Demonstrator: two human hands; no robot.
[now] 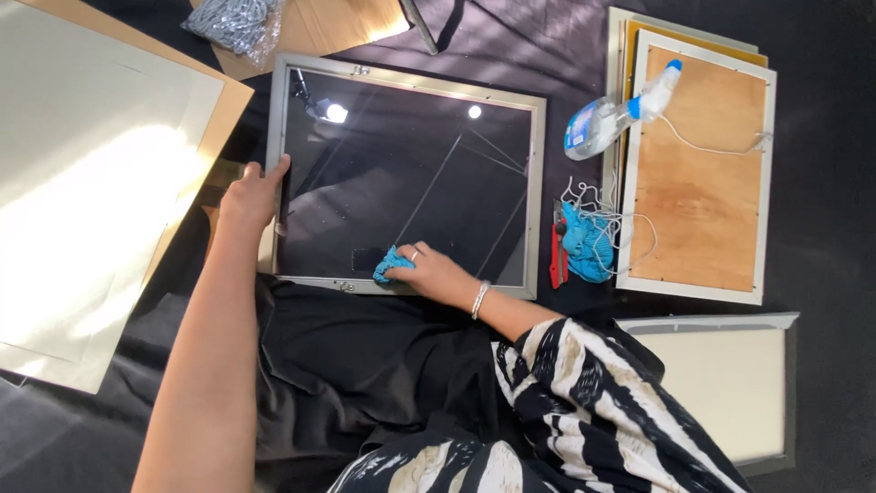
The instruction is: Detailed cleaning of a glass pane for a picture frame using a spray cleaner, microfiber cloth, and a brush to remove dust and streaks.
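Note:
A silver picture frame (538, 183) with dark reflective glass lies flat on black cloth in front of me. My left hand (248, 194) grips the frame's left edge, thumb over the rim. My right hand (431, 271), with a ring and a silver bracelet, presses a small blue cloth (390, 263) onto the glass near the frame's bottom edge.
A spray bottle (613, 117) lies to the right of the frame. Below it are a blue rag with white string (589, 242) and a red cutter (557, 260). Wood-backed frames (698, 173) are stacked at right, another frame (730, 393) at lower right, mat boards (100, 183) at left.

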